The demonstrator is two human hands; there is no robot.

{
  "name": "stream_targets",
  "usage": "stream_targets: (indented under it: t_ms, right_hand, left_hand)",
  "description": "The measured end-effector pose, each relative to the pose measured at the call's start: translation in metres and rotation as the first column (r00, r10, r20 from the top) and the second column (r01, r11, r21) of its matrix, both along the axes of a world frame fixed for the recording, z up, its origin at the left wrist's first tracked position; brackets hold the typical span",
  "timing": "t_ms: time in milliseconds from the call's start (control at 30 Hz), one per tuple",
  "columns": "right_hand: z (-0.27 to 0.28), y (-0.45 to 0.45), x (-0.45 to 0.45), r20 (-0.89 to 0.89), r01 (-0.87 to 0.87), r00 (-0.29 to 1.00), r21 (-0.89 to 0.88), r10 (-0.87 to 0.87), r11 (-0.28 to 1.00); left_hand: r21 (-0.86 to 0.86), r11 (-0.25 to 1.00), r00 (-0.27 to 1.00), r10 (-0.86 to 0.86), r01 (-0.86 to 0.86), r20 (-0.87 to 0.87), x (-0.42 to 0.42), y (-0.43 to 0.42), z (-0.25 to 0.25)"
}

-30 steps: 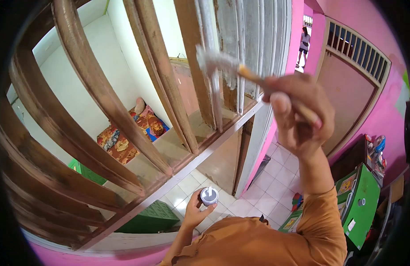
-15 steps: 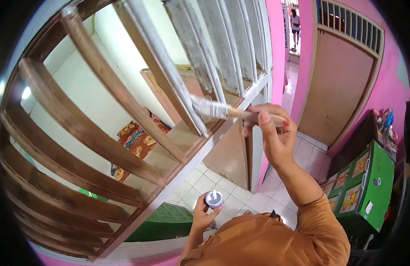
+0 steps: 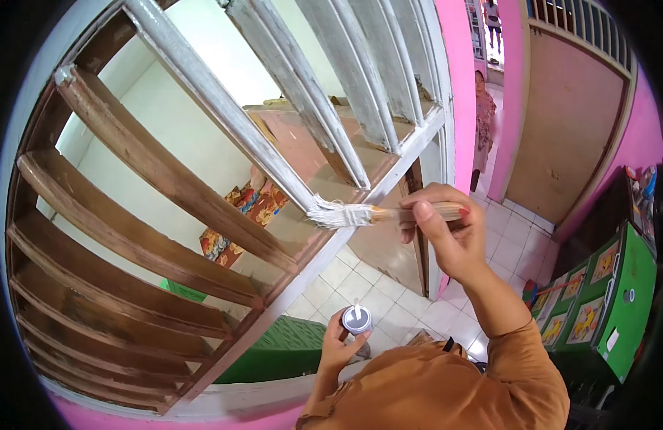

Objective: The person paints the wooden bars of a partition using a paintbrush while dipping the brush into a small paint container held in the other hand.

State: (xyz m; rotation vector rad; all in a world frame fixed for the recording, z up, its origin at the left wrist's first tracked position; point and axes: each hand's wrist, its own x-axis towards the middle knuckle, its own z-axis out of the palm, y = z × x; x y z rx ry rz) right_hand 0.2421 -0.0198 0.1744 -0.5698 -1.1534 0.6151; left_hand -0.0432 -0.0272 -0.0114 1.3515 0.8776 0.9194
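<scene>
Paintbrush [image 3: 356,215] clamped between thumb and fingers of the right hand [image 3: 452,236], its bristles splayed at the foot of a white-coated slat [image 3: 224,107], by the lower rail's [image 3: 302,281] edge; half a second earlier I saw them higher on that slat. Left hand [image 3: 340,349], closed around a paint cup [image 3: 356,321], remains below the rail; a person [image 3: 484,118] in patterned clothing has come into view.

Pink wall [image 3: 457,86], tiled floor [image 3: 509,247] (white).

Near me, a wooden sill [image 3: 389,179] with a whitened edge carries a row of slats [image 3: 177,183], a dark cabinet [image 3: 609,209] bears colourful bundles [image 3: 643,188], and pale square tiles cover the floor [image 3: 389,302].
</scene>
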Motion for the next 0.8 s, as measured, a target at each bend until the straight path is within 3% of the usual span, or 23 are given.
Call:
stream_targets:
  t_ms: [100,167,300,433,500,633,700,800]
  right_hand:
    - [0.007,0.002,-0.002,-0.045,0.025,0.999,0.027,-0.023,0.999]
    - [0.015,0.006,-0.008,-0.089,0.108,0.991,0.147,-0.095,0.983]
    - [0.005,0.000,-0.009,0.008,0.036,0.999,0.027,-0.037,0.999]
    - [0.003,-0.002,-0.006,0.019,0.131,0.991,0.055,-0.132,0.990]
    - [0.010,0.000,-0.010,-0.064,0.214,0.976,0.126,-0.207,0.969]
    - [0.003,-0.005,-0.013,0.056,0.156,0.986,0.034,-0.157,0.987]
    - [0.002,-0.013,-0.012,0.077,0.209,0.975,0.024,-0.210,0.978]
    - [0.000,-0.024,-0.009,-0.081,0.334,0.940,0.045,-0.330,0.941]
  left_hand:
    - [-0.011,1.000,1.000,0.005,-0.005,-0.017,-0.001,0.000,-0.002]
    - [-0.010,1.000,1.000,0.007,-0.008,-0.009,0.000,-0.001,-0.001]
    - [-0.002,1.000,0.999,0.007,-0.007,0.041,0.000,-0.001,-0.004]
    - [-0.005,1.000,0.997,0.005,-0.005,0.071,-0.003,-0.002,-0.008]
    - [0.011,1.000,0.999,0.007,-0.008,0.033,-0.003,-0.003,-0.006]
    - [0.071,0.997,0.998,-0.025,0.021,0.051,-0.006,-0.001,-0.013]
    - [0.079,0.997,0.996,-0.030,0.023,0.085,-0.006,0.000,-0.017]
    - [0.086,0.995,0.996,-0.050,0.044,0.071,-0.005,0.005,-0.013]
